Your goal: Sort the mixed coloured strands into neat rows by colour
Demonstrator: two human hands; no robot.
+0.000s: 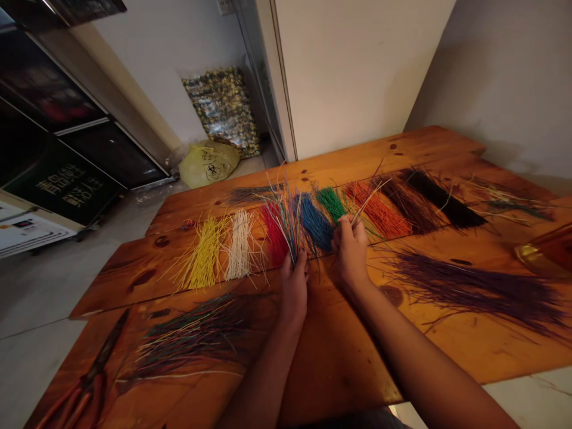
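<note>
Upright in my left hand [295, 280] is a bundle of mixed-colour strands [289, 223], its tips fanned out above the closed fingers. My right hand [352, 247], also closed, pinches a few pale strands [369, 199] that point up and right. Behind the hands lies a row of sorted piles: yellow [208, 253], white [240, 247], red [273, 232], blue [316, 220], green [331, 202], orange [379, 211], brown [411, 205] and black [447, 199]. The held bundle partly covers the red pile.
A mixed pile [192, 336] lies front left, beside red-handled shears [92, 381]. Purple strands [478, 286] spread at right, near an amber glass object [545, 250]. Loose strands [509, 199] lie back right on the wooden table [339, 351]. A yellow bag [209, 162] stands beyond.
</note>
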